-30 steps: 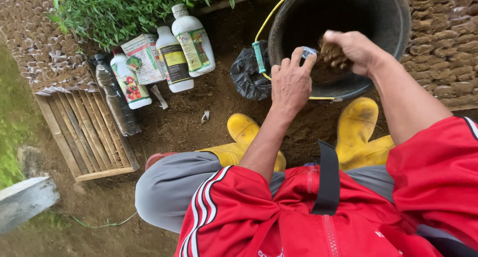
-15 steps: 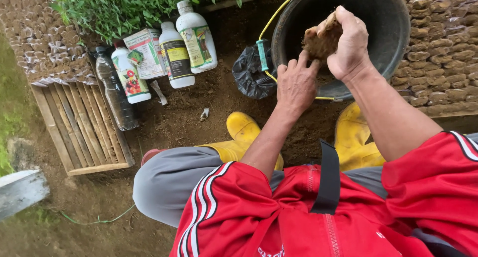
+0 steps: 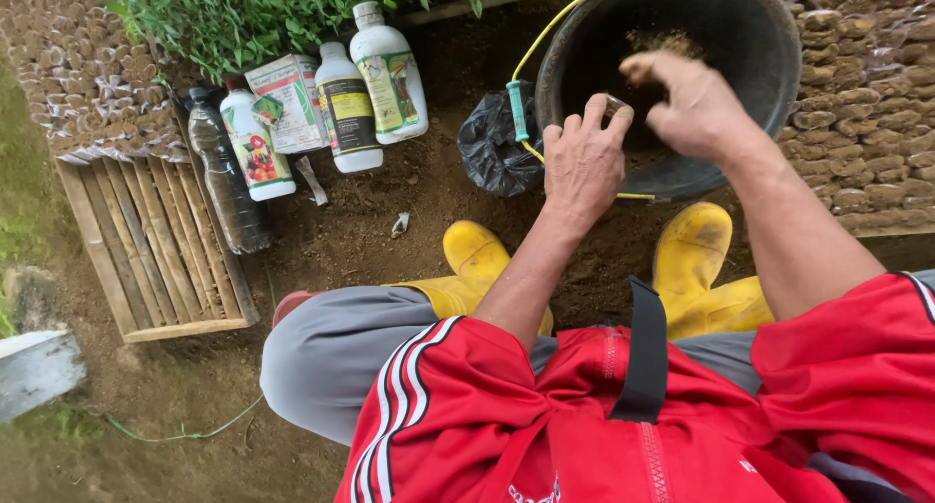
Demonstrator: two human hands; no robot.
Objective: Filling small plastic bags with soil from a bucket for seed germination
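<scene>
A black bucket with brown soil in its bottom stands in front of my yellow boots. My left hand holds a small clear pouch upright at the bucket's near rim. My right hand hovers just right of and above the pouch. Its back faces the camera, and its fingers are bunched, soil-stained and pointing down at the pouch mouth. What lies inside the pouch is hidden.
A crumpled black plastic bag lies left of the bucket. Three white bottles, a carton and a dark bottle stand by a wooden crate. Rows of filled soil pouches and green plants border the spot.
My right hand, which lifted a clump of soil from the bucket, has turned over and come down to the pouch. My left hand has stayed at the rim.
</scene>
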